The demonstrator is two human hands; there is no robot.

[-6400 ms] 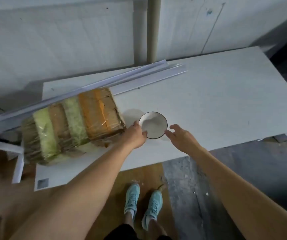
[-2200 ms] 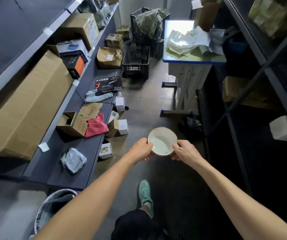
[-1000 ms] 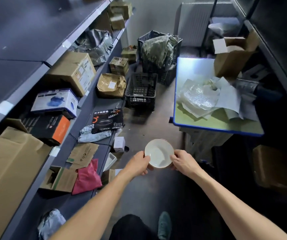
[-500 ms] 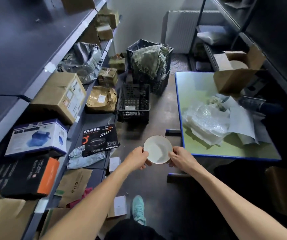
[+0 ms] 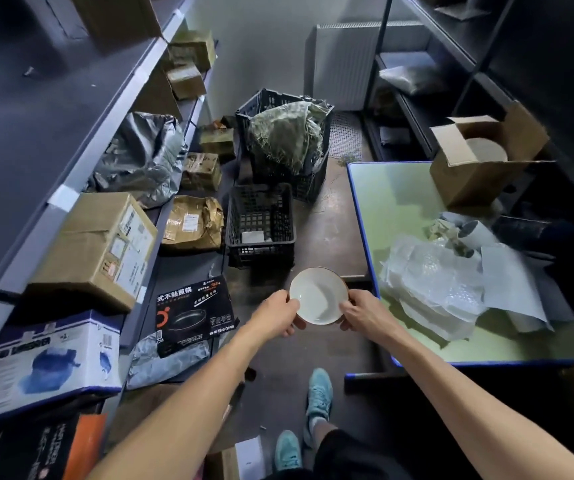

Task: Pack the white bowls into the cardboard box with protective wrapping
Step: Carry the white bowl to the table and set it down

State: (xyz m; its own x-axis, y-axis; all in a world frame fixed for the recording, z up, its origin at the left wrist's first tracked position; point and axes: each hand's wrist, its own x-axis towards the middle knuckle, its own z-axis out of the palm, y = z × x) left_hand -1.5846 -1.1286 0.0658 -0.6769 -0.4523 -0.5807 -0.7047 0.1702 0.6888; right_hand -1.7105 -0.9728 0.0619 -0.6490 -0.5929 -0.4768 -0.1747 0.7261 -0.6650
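White bowl point(image 5: 318, 295) held above floor point(image 5: 327, 237), level with surface point(image 5: 399, 202) near edge, between my left hand point(image 5: 276, 315) and right hand point(image 5: 363, 313). Fingers point(image 5: 346, 308) curl round opposite rims, tips hidden beneath. Cardboard box point(image 5: 469, 181) at surface far corner, flaps open; pale round item inside partly seen. Bubble wrap point(image 5: 441, 271) heaped near blue edge. Narrow aisle between shelf point(image 5: 181, 268) and surface. Both arms extended forward.

Green-topped table point(image 5: 399, 209) with blue edge, open cardboard box point(image 5: 465, 183) at far corner, bubble wrap sheets point(image 5: 431, 271) piled nearer
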